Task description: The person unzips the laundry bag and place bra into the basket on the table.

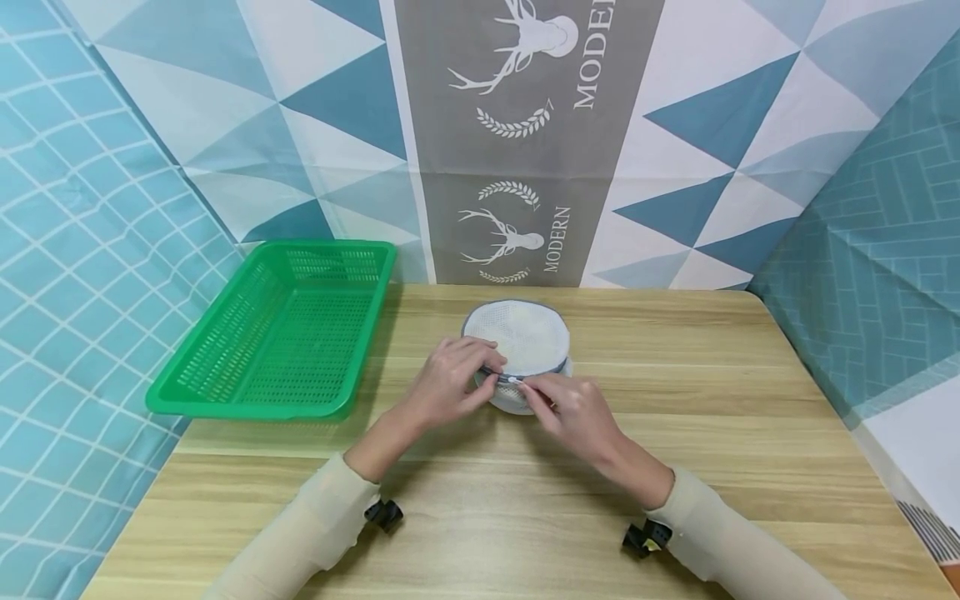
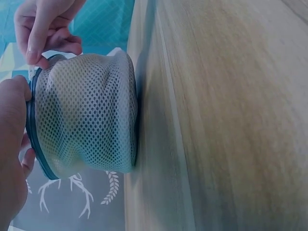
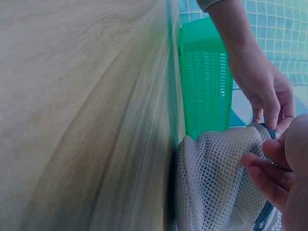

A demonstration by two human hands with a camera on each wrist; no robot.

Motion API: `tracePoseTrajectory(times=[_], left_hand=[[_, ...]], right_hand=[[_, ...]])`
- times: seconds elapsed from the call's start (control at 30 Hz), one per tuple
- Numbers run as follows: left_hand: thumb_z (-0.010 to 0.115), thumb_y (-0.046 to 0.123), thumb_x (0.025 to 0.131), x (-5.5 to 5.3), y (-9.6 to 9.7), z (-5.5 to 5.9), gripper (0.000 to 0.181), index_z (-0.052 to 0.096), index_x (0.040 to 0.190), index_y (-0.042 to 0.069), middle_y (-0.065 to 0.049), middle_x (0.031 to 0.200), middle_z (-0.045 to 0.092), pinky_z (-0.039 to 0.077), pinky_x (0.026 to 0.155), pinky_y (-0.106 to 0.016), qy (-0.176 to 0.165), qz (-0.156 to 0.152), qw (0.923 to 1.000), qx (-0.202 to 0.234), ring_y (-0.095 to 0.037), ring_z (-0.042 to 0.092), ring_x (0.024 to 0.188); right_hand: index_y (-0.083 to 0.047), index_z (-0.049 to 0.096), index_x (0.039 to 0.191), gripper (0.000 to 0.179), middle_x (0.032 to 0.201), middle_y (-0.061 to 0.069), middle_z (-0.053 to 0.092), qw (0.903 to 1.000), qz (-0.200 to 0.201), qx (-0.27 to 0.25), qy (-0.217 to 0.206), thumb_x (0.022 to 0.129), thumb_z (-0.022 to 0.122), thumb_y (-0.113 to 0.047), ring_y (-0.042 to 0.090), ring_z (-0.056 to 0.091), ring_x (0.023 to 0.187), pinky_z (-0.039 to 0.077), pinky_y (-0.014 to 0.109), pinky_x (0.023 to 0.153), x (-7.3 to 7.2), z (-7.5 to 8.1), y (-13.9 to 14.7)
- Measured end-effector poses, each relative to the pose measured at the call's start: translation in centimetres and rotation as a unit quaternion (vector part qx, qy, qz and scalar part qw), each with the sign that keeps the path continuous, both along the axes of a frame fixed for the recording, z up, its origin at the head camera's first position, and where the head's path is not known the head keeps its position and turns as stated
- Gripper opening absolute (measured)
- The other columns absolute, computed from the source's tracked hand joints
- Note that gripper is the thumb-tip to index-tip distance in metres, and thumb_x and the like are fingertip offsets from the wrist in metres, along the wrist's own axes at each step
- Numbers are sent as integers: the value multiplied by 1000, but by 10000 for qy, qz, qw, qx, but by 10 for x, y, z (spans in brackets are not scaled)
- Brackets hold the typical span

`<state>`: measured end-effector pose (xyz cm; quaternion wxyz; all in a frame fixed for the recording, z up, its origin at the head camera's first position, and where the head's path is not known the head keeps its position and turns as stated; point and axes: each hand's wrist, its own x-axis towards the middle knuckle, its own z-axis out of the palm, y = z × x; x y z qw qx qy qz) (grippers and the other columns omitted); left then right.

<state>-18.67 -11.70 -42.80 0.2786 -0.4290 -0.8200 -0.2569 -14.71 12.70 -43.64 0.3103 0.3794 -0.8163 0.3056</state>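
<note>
A round white mesh laundry bag (image 1: 517,333) with a dark zipper round its top rim stands upright on the wooden table. Its netted side wall (image 2: 89,106) looks full and slightly creased in the left wrist view. At the front-left of the rim, my left hand (image 1: 453,379) pinches the zipper edge between thumb and fingers. My right hand (image 1: 577,412) holds the zipper at the front-right, fingertips at the small white zipper pull (image 1: 514,379). The two hands are close together, a short stretch of zipper between them. What lies inside the bag cannot be made out.
A green plastic basket (image 1: 345,400) with slotted walls stands left of the bag at the back of the table (image 1: 487,533). Patterned cloth (image 1: 495,158) hangs behind the table, with blue tiled sheets (image 1: 90,275) at the sides.
</note>
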Motion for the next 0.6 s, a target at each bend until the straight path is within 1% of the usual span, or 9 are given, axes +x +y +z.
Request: tracePoseTrajectory(times=[0.17,0.27,0.37,0.47,0.6], left_hand=[[76,8,92,0,-2,1,14,74,106,9,-6,112,87,62,92,-46,-148,13,9999,2,-31,81,122],[76,7,91,0,-3,1,15,74,106,9,-5,111,87,61,89,-46,-112,23,9999,35,-31,81,121],[77,7,91,-1,-3,1,15,74,106,9,-5,111,87,61,89,-46,-70,8,10000,65,-31,81,121],[78,8,92,-2,-3,0,14,75,105,10,-6,111,87,61,89,-46,-38,-24,9999,89,-31,81,121],[81,11,91,-3,-2,-1,14,76,104,11,-5,111,87,61,90,-47,31,-70,9999,82,-31,81,121]], right_hand=[[-4,82,95,6,83,5,83,10000,-8,-42,-66,100,79,-1,4,68,63,54,16,58,-1,-2,2],[-4,82,95,6,82,4,83,10000,-23,-63,-67,99,79,-1,4,67,63,54,16,58,-1,-3,3],[-5,82,96,6,82,3,82,10000,-22,-71,-43,96,81,1,4,67,63,54,16,58,-1,-2,3],[-4,83,95,5,82,4,83,10000,-20,-75,-24,98,80,0,4,68,63,55,17,58,-1,-2,3],[-1,83,95,10,83,6,84,10000,-30,-64,-41,103,76,-4,6,70,62,56,16,58,0,-1,2]])
